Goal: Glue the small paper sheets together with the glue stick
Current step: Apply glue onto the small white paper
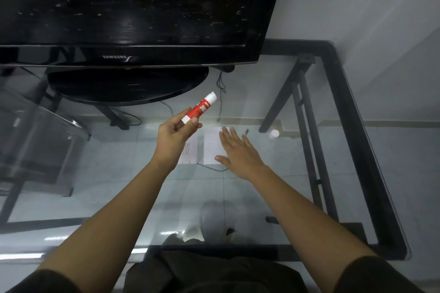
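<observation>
A red and white glue stick [200, 107] is held up above the glass table by my left hand [175, 134], gripped at its lower end, its white end pointing up and right. Two small white paper sheets lie side by side on the glass: one [189, 152] partly hidden under my left wrist, the other [212, 147] beside it. My right hand [238, 150] hovers flat with fingers spread over the right sheet's right edge, holding nothing. A small white round cap [274, 133] lies on the glass to the right.
A large black television [133, 12] on a round base [128, 85] stands at the back of the glass table [345, 102]. Black table frame bars run along the right. A thin cable [220, 97] trails near the sheets. A wall rises at right.
</observation>
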`<state>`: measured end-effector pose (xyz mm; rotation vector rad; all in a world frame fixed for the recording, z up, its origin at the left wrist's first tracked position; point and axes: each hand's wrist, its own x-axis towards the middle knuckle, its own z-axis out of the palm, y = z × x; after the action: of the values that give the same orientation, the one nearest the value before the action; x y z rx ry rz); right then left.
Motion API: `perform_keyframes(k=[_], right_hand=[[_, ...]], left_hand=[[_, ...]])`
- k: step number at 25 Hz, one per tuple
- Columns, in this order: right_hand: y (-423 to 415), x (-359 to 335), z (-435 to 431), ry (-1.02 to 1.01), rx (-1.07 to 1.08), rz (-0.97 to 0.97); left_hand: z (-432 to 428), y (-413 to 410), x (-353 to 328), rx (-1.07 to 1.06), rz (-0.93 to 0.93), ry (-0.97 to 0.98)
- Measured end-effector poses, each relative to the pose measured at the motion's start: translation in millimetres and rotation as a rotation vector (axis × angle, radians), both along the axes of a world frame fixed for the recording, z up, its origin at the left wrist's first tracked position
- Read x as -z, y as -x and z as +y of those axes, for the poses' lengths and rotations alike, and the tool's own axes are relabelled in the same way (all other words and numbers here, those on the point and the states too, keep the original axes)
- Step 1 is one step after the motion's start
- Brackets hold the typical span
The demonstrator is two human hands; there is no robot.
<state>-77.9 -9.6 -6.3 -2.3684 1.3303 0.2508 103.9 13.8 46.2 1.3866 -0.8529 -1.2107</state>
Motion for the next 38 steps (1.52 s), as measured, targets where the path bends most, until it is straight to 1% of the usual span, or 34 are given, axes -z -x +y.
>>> perform_keyframes(k=[3, 7, 8, 9, 12, 13, 15, 16, 17, 18, 19, 20, 21, 22, 23, 25, 28, 31, 34, 36, 38], right_hand=[[9, 12, 11, 0.018, -0.030, 0.061], [35, 22, 35, 0.034, -0.037, 0.043], [41, 24, 41, 0.034, -0.035, 0.040], [48, 24, 45, 0.031, -0.026, 0.033], [59, 23, 51, 0.009, 0.022, -0.035], [60, 23, 51, -0.004, 0.040, -0.065], [60, 23, 52, -0.036, 0.085, -0.138], [60, 24, 53, -0.046, 0.107, -0.169], [59, 25, 53, -0.048, 0.125, -0.191], [59, 26, 53, -0.045, 0.140, -0.206], [59, 26, 53, -0.039, 0.150, -0.215], [58, 28, 53, -0.037, 0.161, -0.220], [58, 30, 54, -0.038, 0.173, -0.222], [56, 31, 55, -0.040, 0.184, -0.225], [55, 34, 54, -0.048, 0.197, -0.231], [53, 39, 55, -0.045, 0.220, -0.242], [55, 36, 55, -0.017, 0.227, -0.273], [54, 37, 55, -0.020, 0.238, -0.282], [53, 35, 56, -0.025, 0.250, -0.284], [54, 35, 56, -0.038, 0.249, -0.294], [54, 35, 56, -0.044, 0.243, -0.301]], left_hand=[[4, -6, 3, 0.018, 0.009, -0.008], [5, -4, 11, 0.026, 0.019, -0.051], [4, -2, 14, 0.019, 0.061, -0.071], [4, -1, 18, 0.007, 0.163, -0.091], [9, 7, 23, -0.092, 0.710, -0.195], [11, 9, 26, -0.136, 0.845, -0.234], [14, 17, 31, -0.222, 0.992, -0.292], [15, 21, 33, -0.245, 0.994, -0.322], [15, 25, 34, -0.234, 0.915, -0.341], [16, 27, 35, -0.170, 0.727, -0.336], [19, 28, 35, -0.053, 0.436, -0.308], [23, 28, 37, 0.101, 0.100, -0.264], [28, 26, 38, 0.255, -0.204, -0.193], [32, 25, 38, 0.386, -0.434, -0.101], [34, 23, 39, 0.479, -0.581, -0.006], [36, 20, 38, 0.589, -0.706, 0.138], [36, 18, 33, 0.689, -0.766, 0.239], [33, 19, 37, 0.781, -0.784, 0.256], [22, 19, 37, 0.830, -0.799, 0.261], [9, 16, 35, 0.812, -0.821, 0.264], [-8, 12, 33, 0.749, -0.838, 0.256]])
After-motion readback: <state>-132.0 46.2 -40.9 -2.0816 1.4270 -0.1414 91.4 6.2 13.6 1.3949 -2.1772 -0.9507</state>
